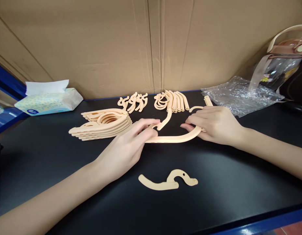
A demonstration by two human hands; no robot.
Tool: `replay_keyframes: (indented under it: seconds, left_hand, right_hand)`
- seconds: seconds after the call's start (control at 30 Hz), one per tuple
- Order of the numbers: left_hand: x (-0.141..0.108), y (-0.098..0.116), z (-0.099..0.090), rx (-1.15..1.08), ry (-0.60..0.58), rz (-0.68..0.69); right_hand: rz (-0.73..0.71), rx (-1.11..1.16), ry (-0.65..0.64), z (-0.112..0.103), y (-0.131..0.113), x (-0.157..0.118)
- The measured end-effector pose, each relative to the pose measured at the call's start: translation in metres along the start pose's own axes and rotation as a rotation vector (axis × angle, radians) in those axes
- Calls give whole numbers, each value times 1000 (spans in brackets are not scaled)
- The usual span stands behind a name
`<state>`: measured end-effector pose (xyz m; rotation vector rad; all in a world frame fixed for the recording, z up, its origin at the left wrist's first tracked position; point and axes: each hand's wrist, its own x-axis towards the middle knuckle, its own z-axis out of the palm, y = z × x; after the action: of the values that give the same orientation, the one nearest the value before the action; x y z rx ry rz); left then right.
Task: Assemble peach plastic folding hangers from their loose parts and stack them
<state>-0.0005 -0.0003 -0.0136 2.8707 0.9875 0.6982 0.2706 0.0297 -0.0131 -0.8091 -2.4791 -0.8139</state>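
Both hands are closed on one beige plastic folding hanger (174, 139), held over the black table. My left hand (132, 140) pinches its left end, and a curved arm piece (165, 120) rises beside those fingertips. At the hanger's right bend, my right hand (213, 125) wraps round it; a thin hook sticks out above the knuckles. The parts under the fingers are hidden. Nearer to me lies a hanger hook joined to a curved arm (160, 186), flat on the table. A stack of folded hangers (104, 125) sits just left of my left hand.
At the back are a cluster of small hooks (135, 101) and a row of curved arms (176, 101). A tissue pack (49, 99) stands at the left, crumpled clear plastic (235, 94) and a bottle (283, 65) at the right. A cardboard wall (104, 49) closes off the back.
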Motion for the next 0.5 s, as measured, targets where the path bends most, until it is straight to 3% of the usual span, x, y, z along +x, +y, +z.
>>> replay_keyframes:
  seconds: [0.3, 0.5]
  left_hand:
    - [-3, -1, 0, -170, 56, 58]
    - [0, 5, 1, -130, -55, -80]
  right_hand:
    - [-22, 90, -41, 8, -8, -2]
    - [-23, 115, -63, 7, -14, 0]
